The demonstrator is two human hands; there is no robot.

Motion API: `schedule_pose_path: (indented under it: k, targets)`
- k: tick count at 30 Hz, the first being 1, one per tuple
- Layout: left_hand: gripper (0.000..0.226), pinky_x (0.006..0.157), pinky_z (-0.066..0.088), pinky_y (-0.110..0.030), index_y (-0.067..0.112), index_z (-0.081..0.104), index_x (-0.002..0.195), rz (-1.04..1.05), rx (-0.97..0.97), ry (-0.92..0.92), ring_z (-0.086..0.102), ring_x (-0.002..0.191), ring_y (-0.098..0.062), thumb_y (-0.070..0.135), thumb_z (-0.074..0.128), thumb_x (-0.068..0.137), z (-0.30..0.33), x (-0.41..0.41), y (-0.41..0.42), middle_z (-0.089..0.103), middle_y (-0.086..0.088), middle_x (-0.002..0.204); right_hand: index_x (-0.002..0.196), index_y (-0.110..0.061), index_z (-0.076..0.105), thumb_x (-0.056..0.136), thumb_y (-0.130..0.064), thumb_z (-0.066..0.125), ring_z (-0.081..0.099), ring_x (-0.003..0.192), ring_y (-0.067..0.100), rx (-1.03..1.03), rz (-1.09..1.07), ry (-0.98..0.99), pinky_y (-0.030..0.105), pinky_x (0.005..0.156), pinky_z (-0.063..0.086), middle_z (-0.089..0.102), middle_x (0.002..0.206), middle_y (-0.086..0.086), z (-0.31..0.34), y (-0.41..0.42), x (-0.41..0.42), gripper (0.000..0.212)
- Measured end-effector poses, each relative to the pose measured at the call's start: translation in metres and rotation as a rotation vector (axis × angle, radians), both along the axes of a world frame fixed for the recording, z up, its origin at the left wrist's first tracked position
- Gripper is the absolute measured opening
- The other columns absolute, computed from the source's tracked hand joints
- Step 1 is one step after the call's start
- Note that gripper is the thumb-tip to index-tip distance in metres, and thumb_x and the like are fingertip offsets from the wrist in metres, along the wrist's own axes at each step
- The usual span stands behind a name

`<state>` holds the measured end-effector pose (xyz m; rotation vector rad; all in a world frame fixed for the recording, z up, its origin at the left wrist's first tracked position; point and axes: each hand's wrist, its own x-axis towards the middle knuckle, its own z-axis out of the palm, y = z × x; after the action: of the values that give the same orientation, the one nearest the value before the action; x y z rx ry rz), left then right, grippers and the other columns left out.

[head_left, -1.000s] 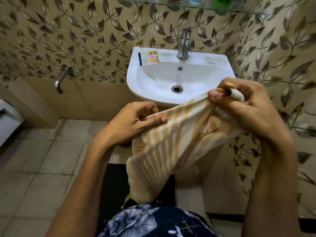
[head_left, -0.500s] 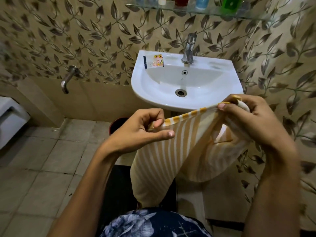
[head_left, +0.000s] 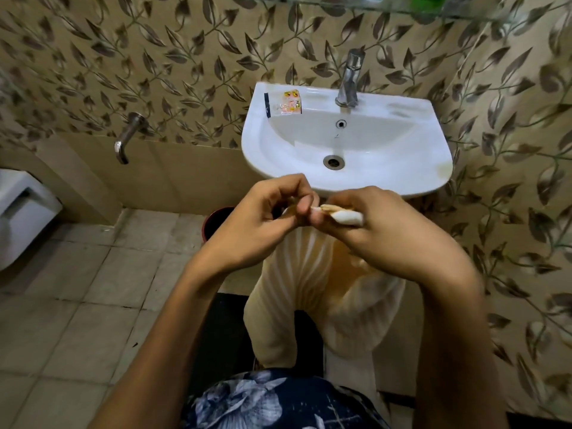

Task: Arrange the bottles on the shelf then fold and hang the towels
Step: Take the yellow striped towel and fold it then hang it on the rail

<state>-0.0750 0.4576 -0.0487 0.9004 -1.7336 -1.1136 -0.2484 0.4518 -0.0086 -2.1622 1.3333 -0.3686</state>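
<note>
A cream towel with orange-yellow stripes (head_left: 312, 292) hangs doubled in front of me, below the front of the sink. My left hand (head_left: 260, 224) and my right hand (head_left: 390, 233) meet at its top edge, and each pinches a corner of the towel there. The pinched corners show as a white and orange fold between my right thumb and fingers. High on the wall runs a glass shelf (head_left: 387, 6), with the bottoms of several bottles, among them a green bottle (head_left: 425, 0), at the frame's top edge.
A white sink (head_left: 433, 140) with a chrome tap (head_left: 349, 78) hangs on the leaf-patterned wall; a small orange packet (head_left: 291, 102) lies on its left rim. A wall spout (head_left: 127, 140) sticks out at left, a white toilet (head_left: 21, 215) at far left, a dark red bucket (head_left: 216, 224) under the sink.
My hands have come together, bringing the two top corners of the towel to meet. The towel, spread between them before, now hangs doubled below.
</note>
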Motion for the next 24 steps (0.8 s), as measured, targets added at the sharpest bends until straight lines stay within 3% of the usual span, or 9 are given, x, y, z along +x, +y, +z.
schedule_pose_path:
  k: [2,4,6,9,11,14,19,21,24]
  targets:
    - [0.015,0.072,0.045,-0.03,0.018,0.047,0.084,-0.001,0.031,0.012,0.052,0.075,-0.015,0.012,0.06,0.088,0.0,0.003,-0.002,0.056,0.002,0.08,0.064,-0.017,0.053,0.083,-0.058,0.054,0.056,0.059,0.019,-0.013,-0.005,0.013,0.038,0.056,0.04,0.057,0.059,0.005,-0.001,-0.002,0.0,0.045]
    - [0.011,0.071,0.046,-0.032,0.015,0.046,0.1,-0.069,0.088,-0.034,0.053,0.076,-0.023,0.019,0.054,0.093,-0.001,0.003,-0.002,0.058,-0.003,0.084,0.06,-0.019,0.05,0.086,-0.05,0.057,0.052,0.055,0.014,-0.054,0.011,-0.037,0.035,0.054,0.036,0.053,0.056,0.001,-0.001,-0.004,-0.003,0.041]
    - [0.016,0.066,0.042,-0.022,0.009,0.046,0.107,-0.157,0.149,-0.089,0.05,0.071,-0.016,0.021,0.047,0.096,-0.002,0.005,-0.002,0.056,-0.007,0.082,0.058,-0.023,0.05,0.089,-0.047,0.058,0.046,0.053,0.01,-0.103,0.032,-0.1,0.025,0.05,0.031,0.051,0.054,-0.005,0.0,-0.007,-0.008,0.04]
    - [0.02,0.057,0.035,-0.008,0.005,0.05,0.088,-0.187,0.175,-0.159,0.041,0.063,0.004,0.021,0.041,0.097,-0.004,0.01,-0.004,0.046,0.011,0.07,0.056,-0.027,0.053,0.087,-0.041,0.06,0.046,0.052,0.006,-0.163,-0.05,-0.174,0.022,0.049,0.03,0.052,0.054,-0.007,0.005,-0.011,-0.02,0.035]
    - [0.028,0.054,0.032,-0.008,0.002,0.049,0.08,-0.146,0.169,-0.183,0.039,0.059,0.004,0.022,0.04,0.098,-0.006,0.015,-0.008,0.042,0.015,0.067,0.053,-0.039,0.055,0.087,-0.031,0.063,0.047,0.052,0.0,-0.212,-0.15,-0.233,0.015,0.047,0.029,0.053,0.053,-0.012,0.008,-0.013,-0.032,0.036]
    - [0.03,0.052,0.033,-0.011,0.007,0.048,0.075,-0.088,0.139,-0.229,0.038,0.058,0.002,0.026,0.039,0.096,-0.009,0.022,-0.013,0.04,0.012,0.066,0.064,-0.027,0.06,0.089,-0.03,0.06,0.044,0.056,0.004,-0.323,-0.359,-0.299,0.015,0.048,0.031,0.054,0.059,0.003,0.01,-0.014,-0.048,0.025]
    - [0.028,0.053,0.039,-0.007,0.015,0.056,0.079,-0.003,0.089,-0.292,0.048,0.061,0.003,0.031,0.041,0.096,-0.008,0.03,-0.018,0.051,0.012,0.07,0.085,-0.023,0.06,0.091,-0.033,0.058,0.05,0.066,0.008,-0.397,-0.819,-0.435,0.009,0.055,0.039,0.058,0.074,-0.001,0.005,-0.024,-0.059,0.011]
    - [0.027,0.055,0.041,-0.005,0.014,0.061,0.085,0.014,0.08,-0.303,0.053,0.067,0.004,0.031,0.043,0.096,-0.008,0.031,-0.02,0.057,0.013,0.076,0.093,-0.025,0.061,0.09,-0.028,0.061,0.055,0.072,0.006,-0.351,-0.836,-0.421,0.018,0.065,0.044,0.062,0.09,0.0,0.005,-0.027,-0.06,0.004]
    - [0.023,0.061,0.041,-0.008,0.018,0.064,0.087,-0.009,0.069,-0.293,0.055,0.073,0.004,0.03,0.046,0.093,-0.008,0.024,-0.022,0.06,0.016,0.078,0.104,-0.032,0.063,0.084,-0.028,0.067,0.055,0.07,-0.007,-0.09,-0.582,-0.449,0.014,0.064,0.042,0.061,0.099,-0.007,0.007,-0.025,-0.046,0.021]
